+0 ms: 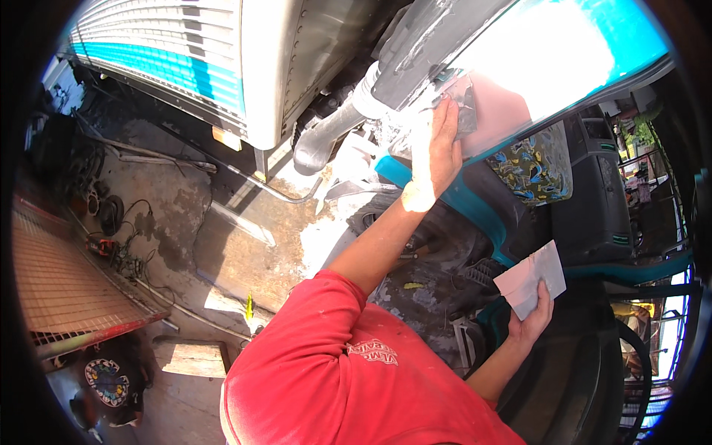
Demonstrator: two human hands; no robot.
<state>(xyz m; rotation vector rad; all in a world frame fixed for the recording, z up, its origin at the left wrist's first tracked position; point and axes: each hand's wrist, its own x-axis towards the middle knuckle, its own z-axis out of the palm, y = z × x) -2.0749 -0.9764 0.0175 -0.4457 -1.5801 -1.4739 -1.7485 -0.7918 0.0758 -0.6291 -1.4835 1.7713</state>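
My left hand [437, 141] presses a flat grey pad [463, 100], perhaps a spreader, against the vehicle's upper panel [519, 107], where pink and pale grey patches show beside sunlit white and turquoise paint. Its fingers are closed over the pad. Lower right, my right hand [532, 310] grips a squarish board [530, 274] smeared with pink and grey material, thumb on its face. A grey, putty-streaked strip [419, 48] runs along the panel's left edge, with a black rubber-like piece [322, 141] below it.
A white corrugated body [163, 52] with a turquoise stripe stands upper left. The open cab [586, 200] has a patterned seat cover [526, 167]. Pipes [170, 159], cables, an orange tool [106, 246], a wooden block [189, 356] and a crouching person [111, 389] lie left around the concrete floor [252, 215].
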